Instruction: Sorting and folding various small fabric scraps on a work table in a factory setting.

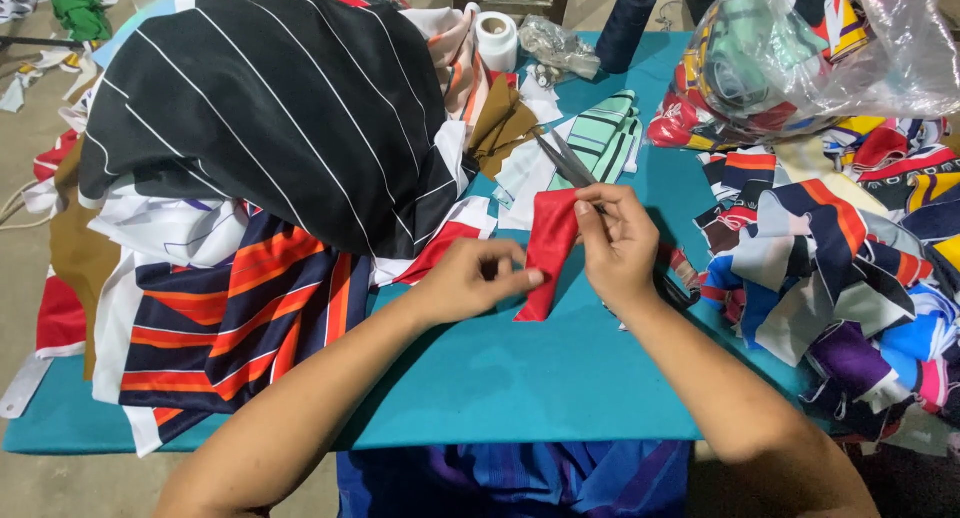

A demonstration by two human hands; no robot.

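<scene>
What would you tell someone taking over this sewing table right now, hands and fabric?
Left hand: pinches the lower part of the folded red fabric strip.
Right hand: grips the strip's top edge; the grey metal scissors stick out beyond its fingers.
Strip sits over the teal table.
Black white-striped fabric is heaped left, cut colourful scraps right.
Done: many scraps already cut. Left: no cut visible on the red strip.

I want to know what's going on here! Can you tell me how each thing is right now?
Red cloth piece: folded, pinched by both hands.
Left hand: gripping its lower edge.
Right hand: gripping its top.
Scissors: shut, lying on table.
Plastic bag: stuffed full.
Dark thread cone: upright.
</scene>
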